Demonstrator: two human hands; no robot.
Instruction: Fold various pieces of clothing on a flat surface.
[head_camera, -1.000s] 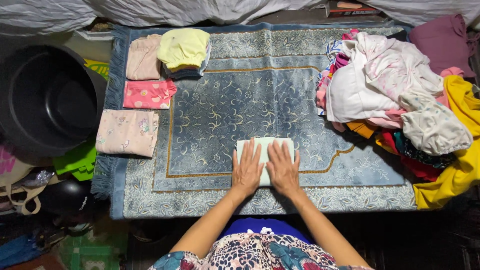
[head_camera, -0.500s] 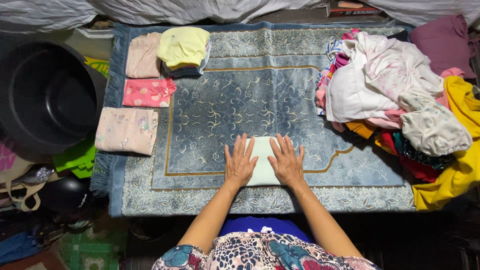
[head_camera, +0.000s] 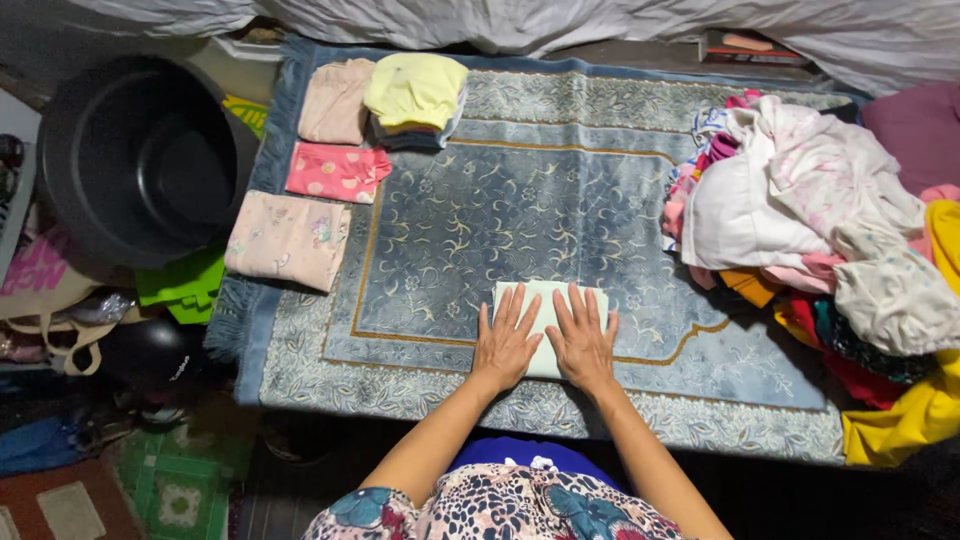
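Observation:
A small folded pale green cloth lies on the blue patterned rug, near its front edge. My left hand rests flat on the cloth's left half, fingers spread. Beside it, my right hand presses flat on the right half. Neither hand grips anything. Both forearms reach in from the bottom of the view.
A heap of unfolded clothes covers the rug's right side. Folded pieces line the left edge: a floral beige one, a pink one, a beige one and a yellow-topped stack. A black tub stands at left.
My hands slid across the folded cloth, apart and then close together again, staying flat on it. The camera view shifted, so everything sits further right and lower.

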